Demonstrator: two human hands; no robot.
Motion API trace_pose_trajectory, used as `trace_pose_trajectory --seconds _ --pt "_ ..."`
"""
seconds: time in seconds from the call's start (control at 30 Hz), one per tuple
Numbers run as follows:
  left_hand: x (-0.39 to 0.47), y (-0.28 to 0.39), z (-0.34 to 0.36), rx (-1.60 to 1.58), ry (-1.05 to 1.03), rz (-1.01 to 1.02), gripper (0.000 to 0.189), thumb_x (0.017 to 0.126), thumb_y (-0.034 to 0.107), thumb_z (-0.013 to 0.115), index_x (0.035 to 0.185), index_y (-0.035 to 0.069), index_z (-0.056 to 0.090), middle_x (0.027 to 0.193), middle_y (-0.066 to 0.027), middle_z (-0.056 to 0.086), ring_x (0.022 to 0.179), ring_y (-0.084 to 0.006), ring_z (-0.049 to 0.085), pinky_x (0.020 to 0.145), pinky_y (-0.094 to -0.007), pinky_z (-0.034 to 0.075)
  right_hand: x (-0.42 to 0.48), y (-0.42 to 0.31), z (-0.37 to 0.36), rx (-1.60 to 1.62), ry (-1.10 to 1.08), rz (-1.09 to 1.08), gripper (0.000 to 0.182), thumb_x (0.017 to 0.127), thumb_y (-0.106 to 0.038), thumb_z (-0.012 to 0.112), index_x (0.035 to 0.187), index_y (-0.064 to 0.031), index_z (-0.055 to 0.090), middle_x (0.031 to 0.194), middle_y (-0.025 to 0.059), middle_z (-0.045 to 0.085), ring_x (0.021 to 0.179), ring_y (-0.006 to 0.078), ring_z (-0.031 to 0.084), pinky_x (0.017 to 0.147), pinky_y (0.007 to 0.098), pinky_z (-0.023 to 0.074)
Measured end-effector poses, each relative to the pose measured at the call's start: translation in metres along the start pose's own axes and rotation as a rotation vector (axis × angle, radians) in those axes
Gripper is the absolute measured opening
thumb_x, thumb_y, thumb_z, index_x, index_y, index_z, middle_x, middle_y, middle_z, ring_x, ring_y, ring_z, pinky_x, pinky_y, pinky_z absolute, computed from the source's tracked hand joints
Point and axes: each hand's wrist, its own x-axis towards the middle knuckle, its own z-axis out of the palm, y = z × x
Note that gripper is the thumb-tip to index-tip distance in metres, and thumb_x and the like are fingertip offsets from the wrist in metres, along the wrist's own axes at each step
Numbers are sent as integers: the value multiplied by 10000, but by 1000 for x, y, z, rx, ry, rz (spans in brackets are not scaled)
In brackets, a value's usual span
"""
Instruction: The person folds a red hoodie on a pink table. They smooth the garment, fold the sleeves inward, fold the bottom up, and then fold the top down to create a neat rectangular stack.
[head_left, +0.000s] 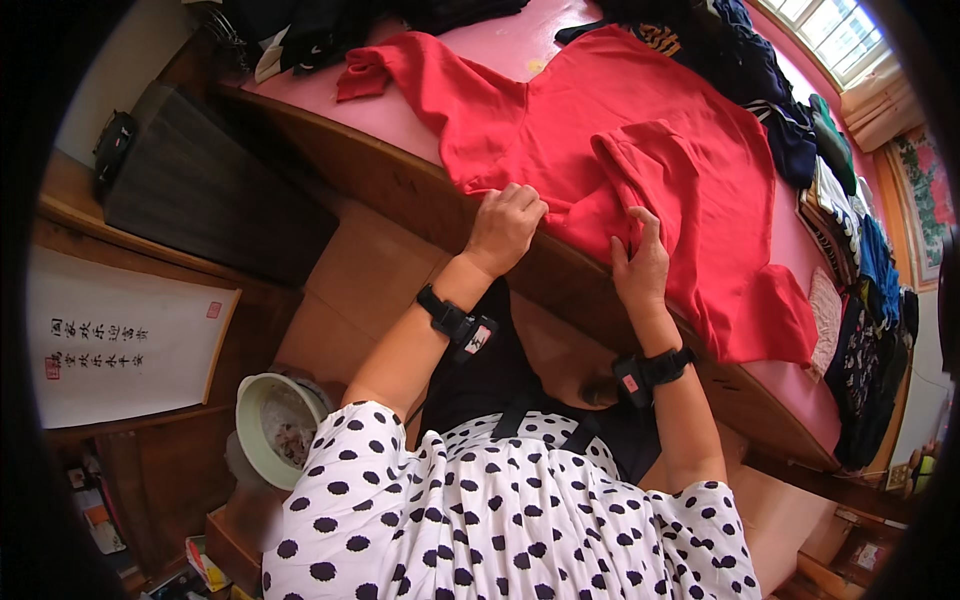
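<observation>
A red long-sleeved garment (570, 120), likely a sweatshirt, lies spread over the pink-topped bed or platform (420, 127), its near edge at the wooden side. My left hand (510, 225) pinches that near edge, fingers curled over the cloth. To its right, my right hand (643, 259) has its thumb and fingers around a bunched part of the same garment; some fingertips are hidden by the cloth. A raised fold stands just beyond my right hand. One sleeve reaches to the far left, and another red end hangs towards the near right.
Dark clothes (750, 67) lie behind the garment, with folded clothes (832, 202) stacked along the right. A pale green bucket (277, 427) stands on the floor at left, near a dark cabinet (217, 165). A scroll with writing (135, 337) hangs at left.
</observation>
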Motion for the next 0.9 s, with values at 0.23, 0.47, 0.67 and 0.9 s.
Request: trace_pose_trajectory --seconds 0.23,0.47,0.67,0.9 --pt "-33 -13 11 113 239 215 127 751 107 584 875 130 597 997 -11 588 996 -178 550 858 -364 387 -13 2 -5 -195 -152 103 467 769 -77 663 1192 -119 467 1073 127 600 925 346 601 726 413 500" --pt "-18 -8 -14 -145 39 -33 128 787 178 649 878 103 600 974 -35 601 934 -219 558 823 -372 394 -15 -10 -3 -240 -105 27 525 700 -17 679 1183 -111 495 1032 124 517 974 324 535 804 395 480" --pt "-2 -27 -10 -9 102 -149 102 792 198 644 792 101 609 1007 -37 602 935 -232 548 801 -392 416 -22 -14 2 -264 -164 105 462 688 11 652 1125 -97 549 1081 127 519 1031 319 516 855 404 457" --pt "39 -52 -2 129 65 -403 187 828 285 630 881 108 599 877 -62 606 909 -263 587 742 -418 458 -4 -41 17 -446 -209 -320 401 740 -117 605 1139 -122 563 1170 83 536 1180 266 438 1013 448 315"
